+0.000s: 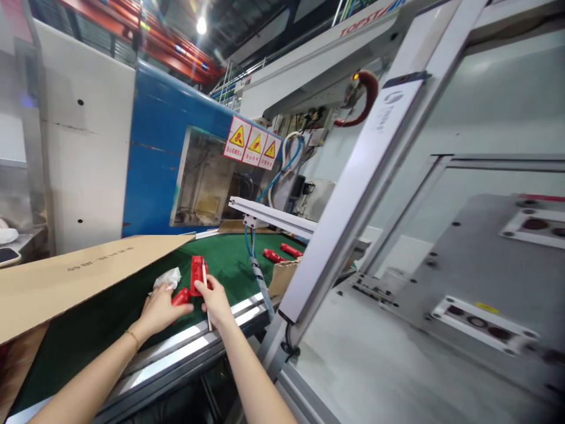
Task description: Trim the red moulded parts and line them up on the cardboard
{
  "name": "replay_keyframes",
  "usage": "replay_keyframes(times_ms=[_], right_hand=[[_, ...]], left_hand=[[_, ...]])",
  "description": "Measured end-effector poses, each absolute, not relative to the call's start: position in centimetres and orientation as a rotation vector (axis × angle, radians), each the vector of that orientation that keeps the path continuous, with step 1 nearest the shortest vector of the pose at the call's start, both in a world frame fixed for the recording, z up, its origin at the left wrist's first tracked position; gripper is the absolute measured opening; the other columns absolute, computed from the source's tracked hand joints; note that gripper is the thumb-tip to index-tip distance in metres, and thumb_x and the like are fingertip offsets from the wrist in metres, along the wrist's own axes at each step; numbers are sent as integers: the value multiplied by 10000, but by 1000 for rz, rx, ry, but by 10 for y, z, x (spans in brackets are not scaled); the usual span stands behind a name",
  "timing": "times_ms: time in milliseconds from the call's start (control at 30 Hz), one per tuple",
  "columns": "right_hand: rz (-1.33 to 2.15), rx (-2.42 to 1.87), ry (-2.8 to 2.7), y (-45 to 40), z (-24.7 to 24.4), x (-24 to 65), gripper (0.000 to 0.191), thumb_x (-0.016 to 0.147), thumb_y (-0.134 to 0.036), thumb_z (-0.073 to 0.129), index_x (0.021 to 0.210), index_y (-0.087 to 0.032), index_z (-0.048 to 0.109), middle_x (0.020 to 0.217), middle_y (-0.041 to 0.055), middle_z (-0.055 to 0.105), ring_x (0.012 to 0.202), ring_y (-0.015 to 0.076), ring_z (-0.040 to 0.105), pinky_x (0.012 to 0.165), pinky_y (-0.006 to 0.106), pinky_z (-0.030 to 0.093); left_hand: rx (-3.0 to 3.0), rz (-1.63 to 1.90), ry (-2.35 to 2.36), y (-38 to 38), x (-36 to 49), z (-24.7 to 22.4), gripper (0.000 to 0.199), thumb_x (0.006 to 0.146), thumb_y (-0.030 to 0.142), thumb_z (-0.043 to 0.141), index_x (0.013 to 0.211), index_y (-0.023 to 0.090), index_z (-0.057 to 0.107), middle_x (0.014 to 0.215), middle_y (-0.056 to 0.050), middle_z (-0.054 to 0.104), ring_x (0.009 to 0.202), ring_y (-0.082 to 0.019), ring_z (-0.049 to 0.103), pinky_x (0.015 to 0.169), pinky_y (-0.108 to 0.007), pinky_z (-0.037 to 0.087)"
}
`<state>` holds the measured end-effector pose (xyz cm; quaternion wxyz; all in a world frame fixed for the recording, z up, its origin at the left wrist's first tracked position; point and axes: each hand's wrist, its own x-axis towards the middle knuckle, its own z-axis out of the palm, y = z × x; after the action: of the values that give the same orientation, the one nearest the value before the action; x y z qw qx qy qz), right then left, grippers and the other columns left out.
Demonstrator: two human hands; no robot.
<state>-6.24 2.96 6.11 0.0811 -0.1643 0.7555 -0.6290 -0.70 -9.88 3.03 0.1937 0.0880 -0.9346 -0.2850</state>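
Red plastic part (pixel 198 274), likely light, stiff and smooth: I pinch its lower edge with my right hand (pixel 215 300), while my left hand (pixel 159 307) fingers clamp another red piece (pixel 180 296).

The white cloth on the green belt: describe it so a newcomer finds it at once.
Start at the green conveyor belt in front of the blue machine. Beside the cardboard sheet, just beyond the left hand, lies the white cloth. It is the only crumpled white thing there; the other pieces on the belt are red plastic parts.
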Motion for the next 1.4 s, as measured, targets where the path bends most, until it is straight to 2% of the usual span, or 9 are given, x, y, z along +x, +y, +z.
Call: replay_keyframes(times_ms=[167, 300, 400, 567, 700, 833, 900, 1067, 1400], right_hand=[[-2088, -364, 1929, 47, 79, -63, 198, 886, -277, 455, 999, -125, 515, 786, 1, 557, 541, 60, 518, 431, 172, 431], [-2170, -330, 1737, 52, 87, -59, 197, 886, -272, 456, 1006, -126, 512, 794, 3, 561, 546, 62, 526, 428, 169, 432], [-2188, -332, 1645, 48, 88, -51, 178, 884, -259, 461, 984, -123, 518, 752, -10, 548, 523, 54, 512, 406, 156, 413], [-2217, -376, 1537, 46, 89, -30, 129, 877, -223, 473, 924, -116, 526, 680, -35, 515, 459, 30, 462, 339, 118, 340], [-2289, -449, 1465, 59, 97, -10, 125, 804, -228, 568, 861, -122, 535, 601, -56, 479, 439, 29, 453, 281, 88, 256], [-2363, -534, 1410, 81, 115, 14, 380, 495, -326, 777, 762, -173, 555, 546, -70, 475, 434, 45, 450, 259, 78, 250], [-2383, -570, 1396, 93, 126, 28, 430, 430, -360, 794, 755, -186, 573, 589, -47, 531, 444, 47, 457, 271, 79, 266], [-2363, -700, 1462, 111, 147, 51, 391, 475, -397, 770, 763, -184, 612, 682, 28, 616, 444, 63, 458, 280, 97, 257], [-2231, -617, 1550, 85, 139, 29, 551, 430, -440, 764, 883, -196, 570, 692, 13, 575, 488, 62, 400, 294, 88, 235]], left_hand=[[176, -302, -2767, -74, 33, 56, 155, 818, 223, 559, 948, 139, 547, 933, -51, 570, 776, -174, 573, 658, -339, 499], [96, 185, -2714, -70, 84, 103, 228, 823, 81, 495, 1044, 140, 507, 903, -39, 559, 801, -190, 556, 652, -339, 477], [147, 502, -2618, -87, 105, 137, 174, 849, 53, 400, 930, 124, 537, 833, -34, 544, 770, -186, 541, 613, -323, 453], [294, 820, -2541, -121, 103, 150, 68, 801, 62, 524, 760, 104, 558, 722, -13, 559, 664, -150, 556, 551, -272, 466], [233, 873, -2478, -115, 103, 148, 15, 794, 88, 565, 804, 99, 570, 685, 3, 576, 614, -133, 578, 535, -257, 491], [-21, 833, -2383, -88, 104, 147, 48, 822, 114, 533, 859, 110, 563, 749, -9, 582, 671, -144, 585, 550, -267, 500], [-149, 796, -2361, -76, 101, 138, 75, 839, 134, 514, 897, 114, 556, 752, -7, 575, 666, -141, 579, 539, -261, 496], [-254, 689, -2436, -59, 93, 90, 136, 845, 176, 520, 963, 115, 547, 770, -14, 584, 622, -127, 576, 508, -245, 497], [-32, 426, -2720, -58, 98, 47, 295, 818, 90, 537, 1107, 120, 493, 833, -36, 606, 700, -161, 604, 575, -293, 532]])
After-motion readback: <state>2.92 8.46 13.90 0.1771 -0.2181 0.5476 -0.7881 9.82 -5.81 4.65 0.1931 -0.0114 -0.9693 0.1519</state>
